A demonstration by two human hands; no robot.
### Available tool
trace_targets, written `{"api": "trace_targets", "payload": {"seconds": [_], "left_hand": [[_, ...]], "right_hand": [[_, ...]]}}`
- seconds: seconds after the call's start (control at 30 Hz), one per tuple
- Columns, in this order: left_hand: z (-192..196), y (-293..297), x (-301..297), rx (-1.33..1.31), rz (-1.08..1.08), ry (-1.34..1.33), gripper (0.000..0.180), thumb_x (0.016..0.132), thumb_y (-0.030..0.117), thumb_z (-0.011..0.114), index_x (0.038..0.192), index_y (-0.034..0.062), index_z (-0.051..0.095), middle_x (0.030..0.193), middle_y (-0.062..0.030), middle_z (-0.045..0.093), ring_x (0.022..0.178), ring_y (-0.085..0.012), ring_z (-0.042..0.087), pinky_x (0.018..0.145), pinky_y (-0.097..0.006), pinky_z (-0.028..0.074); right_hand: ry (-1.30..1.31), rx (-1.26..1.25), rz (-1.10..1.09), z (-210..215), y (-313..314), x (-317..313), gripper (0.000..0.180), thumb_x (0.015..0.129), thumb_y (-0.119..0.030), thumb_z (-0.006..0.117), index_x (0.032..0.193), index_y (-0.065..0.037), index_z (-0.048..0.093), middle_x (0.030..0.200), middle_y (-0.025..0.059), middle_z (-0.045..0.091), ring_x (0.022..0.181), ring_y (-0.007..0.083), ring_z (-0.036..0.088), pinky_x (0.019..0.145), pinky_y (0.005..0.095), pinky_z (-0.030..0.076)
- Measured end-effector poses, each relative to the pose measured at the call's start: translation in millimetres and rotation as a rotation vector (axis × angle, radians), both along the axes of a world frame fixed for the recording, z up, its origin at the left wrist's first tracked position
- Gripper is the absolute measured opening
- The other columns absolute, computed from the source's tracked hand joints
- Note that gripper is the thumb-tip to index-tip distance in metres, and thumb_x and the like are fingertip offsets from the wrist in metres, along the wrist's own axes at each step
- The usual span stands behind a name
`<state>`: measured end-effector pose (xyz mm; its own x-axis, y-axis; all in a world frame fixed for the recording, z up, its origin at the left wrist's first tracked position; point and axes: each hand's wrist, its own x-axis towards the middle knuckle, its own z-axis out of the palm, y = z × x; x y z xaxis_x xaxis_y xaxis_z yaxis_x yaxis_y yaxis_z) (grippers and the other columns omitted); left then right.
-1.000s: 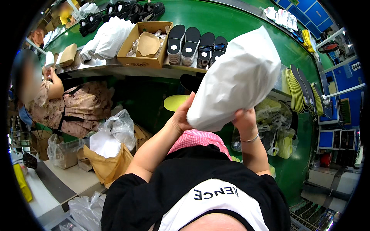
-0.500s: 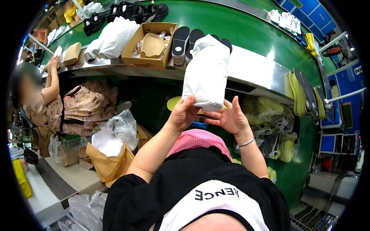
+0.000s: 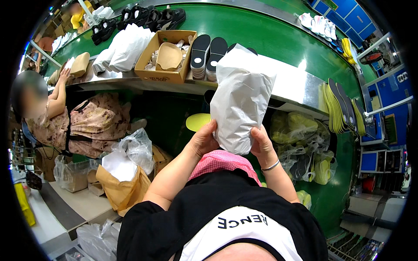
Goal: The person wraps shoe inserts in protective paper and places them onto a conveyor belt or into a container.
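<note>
Steel bench edge [image 3: 300, 96] upper right, green floor [image 3: 343, 172] lower right; left hand [image 3: 203, 140] and right hand [image 3: 263, 147], fingers clamped on white bundle [image 3: 241, 93] mid-frame.

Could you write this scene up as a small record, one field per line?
Left hand: holding the white package by its left side
Right hand: holding its right side
On the worktop: open cardboard box, stacked black insoles
Farther right: yellow-edged insoles
At left: co-worker in floral clothing
</note>
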<state>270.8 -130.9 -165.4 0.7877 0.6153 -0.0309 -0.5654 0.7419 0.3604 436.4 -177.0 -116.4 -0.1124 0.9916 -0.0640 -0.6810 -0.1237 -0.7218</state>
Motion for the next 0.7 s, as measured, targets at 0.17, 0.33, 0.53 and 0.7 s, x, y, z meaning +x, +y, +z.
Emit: {"api": "trace_targets", "payload": {"seconds": [0.17,0.33,0.53,0.7], "left_hand": [[2,1,4,-0.166,-0.083,0.030,0.049,0.086,0.034,0.047,0.127,0.0097,0.035,0.124,-0.0078,0.044,0.113,-0.0208,0.043,0.096,-0.040,0.033],[15,1,15,-0.049,0.316,0.532,0.048,0.086,0.039,0.044,0.124,0.0111,0.034,0.115,-0.0079,0.047,0.101,-0.0213,0.050,0.090,-0.043,0.038],[24,3,8,0.111,0.226,0.341,0.047,0.084,0.035,0.051,0.121,0.0082,0.039,0.115,-0.0052,0.048,0.098,-0.0184,0.052,0.085,-0.036,0.042],[9,7,-3,0.012,-0.147,0.098,0.056,0.080,0.037,0.056,0.121,0.0028,0.040,0.117,-0.0093,0.050,0.108,-0.0212,0.048,0.092,-0.038,0.037]], "right_hand": [[0.044,0.019,0.041,-14,-10,5,0.083,0.069,-0.036,0.067,0.128,0.003,0.025,0.125,0.0140,0.040,0.112,0.0231,0.043,0.096,0.0361,0.033],[-0.026,0.007,-0.067,-15,-7,14,0.078,0.072,-0.034,0.065,0.127,0.005,0.027,0.124,0.0141,0.042,0.113,0.0237,0.043,0.096,0.0367,0.034],[-0.045,-0.005,-0.066,-24,-3,16,0.078,0.071,-0.034,0.066,0.127,0.004,0.026,0.123,0.0146,0.042,0.112,0.0240,0.044,0.096,0.0367,0.034],[0.161,-0.095,0.101,-14,-10,10,0.079,0.071,-0.033,0.067,0.129,0.002,0.025,0.125,0.0145,0.041,0.114,0.0254,0.042,0.097,0.0388,0.033]]}}
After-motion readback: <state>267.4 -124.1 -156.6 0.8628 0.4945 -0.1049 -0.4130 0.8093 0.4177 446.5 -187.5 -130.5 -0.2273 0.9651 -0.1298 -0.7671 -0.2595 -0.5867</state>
